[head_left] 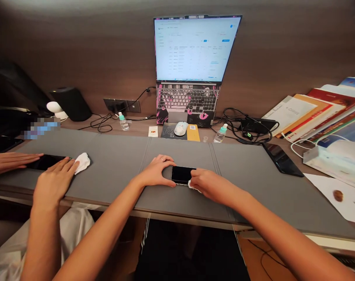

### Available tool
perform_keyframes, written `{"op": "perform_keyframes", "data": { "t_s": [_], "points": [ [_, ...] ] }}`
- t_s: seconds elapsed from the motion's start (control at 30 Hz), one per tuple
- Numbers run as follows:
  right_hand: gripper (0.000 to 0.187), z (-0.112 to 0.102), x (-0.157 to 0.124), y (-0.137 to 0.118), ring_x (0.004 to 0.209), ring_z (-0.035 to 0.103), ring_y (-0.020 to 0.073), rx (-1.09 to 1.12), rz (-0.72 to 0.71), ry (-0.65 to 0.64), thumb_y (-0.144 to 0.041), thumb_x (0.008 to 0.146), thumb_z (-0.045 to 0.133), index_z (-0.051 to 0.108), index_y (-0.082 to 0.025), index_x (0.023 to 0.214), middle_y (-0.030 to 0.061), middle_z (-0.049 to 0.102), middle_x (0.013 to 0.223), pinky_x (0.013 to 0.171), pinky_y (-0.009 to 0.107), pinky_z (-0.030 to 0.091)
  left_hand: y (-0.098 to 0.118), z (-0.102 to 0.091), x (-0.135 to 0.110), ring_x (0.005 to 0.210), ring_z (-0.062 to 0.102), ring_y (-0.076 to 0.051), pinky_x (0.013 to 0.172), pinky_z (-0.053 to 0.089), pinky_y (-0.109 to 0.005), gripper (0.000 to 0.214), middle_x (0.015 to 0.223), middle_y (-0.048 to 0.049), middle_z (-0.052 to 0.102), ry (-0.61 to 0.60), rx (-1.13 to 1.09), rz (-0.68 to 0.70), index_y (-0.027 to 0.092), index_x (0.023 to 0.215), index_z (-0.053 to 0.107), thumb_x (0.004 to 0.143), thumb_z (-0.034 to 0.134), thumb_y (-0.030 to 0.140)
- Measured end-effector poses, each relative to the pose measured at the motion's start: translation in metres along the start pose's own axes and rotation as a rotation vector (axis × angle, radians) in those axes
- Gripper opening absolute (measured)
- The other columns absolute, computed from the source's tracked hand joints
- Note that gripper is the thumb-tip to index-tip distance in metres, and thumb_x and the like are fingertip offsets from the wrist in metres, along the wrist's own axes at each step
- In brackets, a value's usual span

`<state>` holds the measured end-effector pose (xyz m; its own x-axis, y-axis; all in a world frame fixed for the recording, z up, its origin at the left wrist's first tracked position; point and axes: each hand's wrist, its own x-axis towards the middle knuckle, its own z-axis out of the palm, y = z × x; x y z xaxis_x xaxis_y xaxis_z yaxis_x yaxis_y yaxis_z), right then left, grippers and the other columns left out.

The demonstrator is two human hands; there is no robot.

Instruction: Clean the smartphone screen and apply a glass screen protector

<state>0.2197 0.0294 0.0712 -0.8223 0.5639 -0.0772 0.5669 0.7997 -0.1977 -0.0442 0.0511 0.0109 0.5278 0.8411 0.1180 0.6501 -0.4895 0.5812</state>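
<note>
A smartphone [181, 175] with a dark screen lies flat on the grey desk mat [113, 164]. Thumb and fingers of my left hand [155, 171] brace its left end at the near and far edges. Over the phone's right end, my right hand [208, 182] is closed on a crumpled white tissue [192, 185] pressed against it. Most of the tissue is hidden under my fingers, and that end of the phone is covered too.
At left, another person's hands [53, 177] rest on a second phone [45, 162], beside a white tissue [82, 162]. Behind stand a laptop [189, 97], a mouse [181, 128] and two small bottles [123, 121]. Books [320, 113] and a dark tablet-like device [283, 160] lie right.
</note>
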Motion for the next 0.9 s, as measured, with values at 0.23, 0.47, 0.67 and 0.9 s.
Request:
{"op": "perform_keyframes", "data": {
  "t_s": [0.23,0.47,0.67,0.9],
  "points": [
    [0.019,0.009,0.044,-0.017,0.085,0.063,0.02,0.009,-0.036,0.017,-0.007,0.09,0.06,0.077,-0.015,0.09,0.0089,0.068,0.091,0.074,0.029,0.042,-0.001,0.001,-0.001,0.132,0.042,-0.032,0.113,0.036,-0.049,0.073,0.139,-0.0058,0.053,-0.015,0.006,0.001,0.029,0.126,0.063,0.062,0.089,0.052],
    [0.011,0.015,0.073,-0.014,0.087,0.064,0.0199,0.067,-0.013,0.137,-0.011,0.086,0.068,0.075,-0.016,0.079,0.0095,0.07,0.099,0.073,0.028,0.044,0.002,0.0,-0.001,0.132,0.043,-0.032,0.112,0.037,-0.048,0.071,0.137,-0.0052,0.054,-0.02,-0.007,-0.008,0.029,0.124,0.063,0.062,0.089,0.053],
    [0.032,0.0,0.018,0.047,0.088,0.063,0.0216,0.135,0.217,0.417,-0.025,0.102,0.041,0.071,-0.013,0.104,0.0129,0.066,0.098,0.08,0.034,0.048,-0.002,0.0,0.001,0.132,0.044,-0.032,0.114,0.036,-0.048,0.068,0.138,-0.005,0.055,-0.002,-0.006,0.003,0.03,0.123,0.064,0.065,0.087,0.055],
    [0.023,0.001,-0.003,0.095,0.086,0.065,0.0224,0.227,0.11,0.399,-0.032,0.094,0.053,0.073,-0.023,0.09,0.0075,0.068,0.09,0.081,0.036,0.051,0.004,-0.003,-0.004,0.133,0.043,-0.031,0.113,0.037,-0.047,0.066,0.14,-0.0066,0.053,-0.009,0.031,-0.004,0.029,0.128,0.06,0.072,0.082,0.055]
  ]
}}
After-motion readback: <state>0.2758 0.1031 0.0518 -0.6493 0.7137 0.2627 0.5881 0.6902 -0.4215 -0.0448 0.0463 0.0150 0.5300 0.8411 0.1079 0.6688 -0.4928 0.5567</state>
